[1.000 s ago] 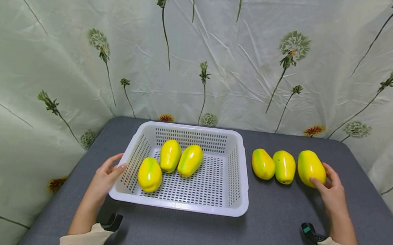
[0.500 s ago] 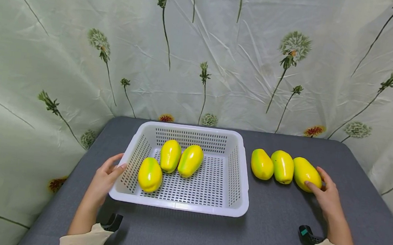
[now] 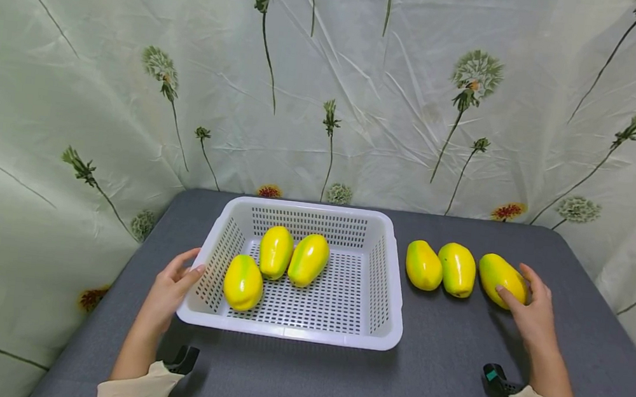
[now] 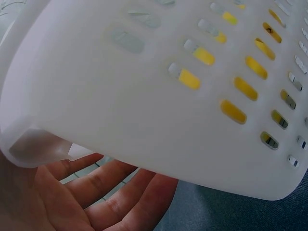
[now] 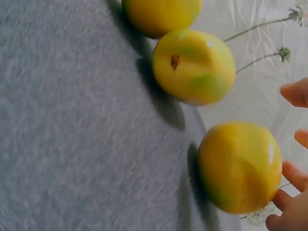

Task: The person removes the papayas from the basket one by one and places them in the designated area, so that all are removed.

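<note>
Bare table (image 3: 451, 371) open beside basket (image 3: 393, 308)

No readable text, label, brand, number or sign appears anywhere.
</note>
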Demonstrator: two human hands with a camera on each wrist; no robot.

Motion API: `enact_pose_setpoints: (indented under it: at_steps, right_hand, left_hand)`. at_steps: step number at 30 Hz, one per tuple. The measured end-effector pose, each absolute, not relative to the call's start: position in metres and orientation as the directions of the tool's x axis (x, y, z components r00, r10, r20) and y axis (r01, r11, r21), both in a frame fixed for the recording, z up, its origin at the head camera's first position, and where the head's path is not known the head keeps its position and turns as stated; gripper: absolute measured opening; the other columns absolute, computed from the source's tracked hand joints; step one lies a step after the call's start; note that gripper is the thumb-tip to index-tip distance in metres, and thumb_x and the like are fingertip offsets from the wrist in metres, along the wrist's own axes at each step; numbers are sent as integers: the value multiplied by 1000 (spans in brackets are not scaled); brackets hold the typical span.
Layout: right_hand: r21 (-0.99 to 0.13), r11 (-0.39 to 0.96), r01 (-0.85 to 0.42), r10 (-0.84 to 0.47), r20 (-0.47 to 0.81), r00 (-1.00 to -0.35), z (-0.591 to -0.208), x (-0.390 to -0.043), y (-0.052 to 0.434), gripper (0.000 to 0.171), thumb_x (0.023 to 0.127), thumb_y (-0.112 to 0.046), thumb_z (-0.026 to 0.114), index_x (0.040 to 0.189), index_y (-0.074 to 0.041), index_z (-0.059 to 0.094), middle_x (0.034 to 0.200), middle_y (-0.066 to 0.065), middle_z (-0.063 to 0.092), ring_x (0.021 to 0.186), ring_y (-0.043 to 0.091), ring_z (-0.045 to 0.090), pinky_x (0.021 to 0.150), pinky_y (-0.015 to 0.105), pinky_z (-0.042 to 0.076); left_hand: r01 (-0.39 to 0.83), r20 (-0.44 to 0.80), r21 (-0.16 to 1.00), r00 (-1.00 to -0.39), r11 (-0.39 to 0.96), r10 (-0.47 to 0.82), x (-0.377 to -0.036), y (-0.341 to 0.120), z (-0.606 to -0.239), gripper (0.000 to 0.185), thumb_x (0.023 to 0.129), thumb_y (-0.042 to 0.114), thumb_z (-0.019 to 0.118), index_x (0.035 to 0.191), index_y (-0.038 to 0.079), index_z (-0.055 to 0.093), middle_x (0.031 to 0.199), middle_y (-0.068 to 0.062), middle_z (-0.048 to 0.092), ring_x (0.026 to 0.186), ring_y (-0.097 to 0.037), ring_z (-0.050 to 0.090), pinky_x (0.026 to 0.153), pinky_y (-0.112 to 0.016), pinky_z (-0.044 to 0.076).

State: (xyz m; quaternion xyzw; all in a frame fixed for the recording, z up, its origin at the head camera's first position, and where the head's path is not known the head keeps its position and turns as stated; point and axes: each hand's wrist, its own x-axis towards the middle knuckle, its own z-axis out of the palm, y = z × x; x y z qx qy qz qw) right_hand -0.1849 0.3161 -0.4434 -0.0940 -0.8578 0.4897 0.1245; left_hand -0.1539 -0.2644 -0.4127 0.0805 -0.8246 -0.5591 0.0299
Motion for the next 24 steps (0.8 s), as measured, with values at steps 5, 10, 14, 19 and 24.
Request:
enact_pose_setpoints:
  at_steps: [5,10,14,19,24]
  right_hand:
    - [-858,514,0,324,194,-926,-438,-187,312,69,88,-32,56,144,-16,19,142,19,18,130,36,15,102,53,12]
    - [-877,473,-82,322,258,-911,-422,-187,301,64,88,-25,57,143,-16,24,143,14,19,133,27,13,106,44,8]
    - [-874,454,-172,269,318,-909,-405,-187,288,63,88,-20,58,142,-17,25,143,11,21,133,18,16,106,26,10]
    - [-866,413,-281,186,382,-905,-382,-190,270,63,87,-11,58,141,-16,26,140,13,25,131,18,22,102,19,19]
    - [-829,400,-390,94,460,-883,-357,-194,245,64,85,-3,59,140,-13,28,135,12,31,124,20,31,98,17,26]
  left_hand:
    - [-97,-39,929,-985,357,-166,-154,-265,-414,53,92,30,52,137,11,33,114,-27,52,89,-33,59,66,-42,51]
    - [-91,-34,931,-986,354,-164,-154,-265,-414,52,92,28,52,136,10,33,113,-27,52,89,-33,59,66,-42,51]
    - [-94,-36,929,-986,358,-164,-154,-265,-414,53,91,30,52,137,11,33,114,-27,52,90,-34,59,66,-42,51]
    - [-107,-49,924,-985,368,-163,-154,-265,-413,55,91,34,51,138,11,32,117,-27,50,95,-38,57,67,-43,51]
    - [-119,-60,921,-984,372,-168,-154,-265,-413,56,91,35,51,138,12,31,118,-27,50,95,-38,56,67,-42,51]
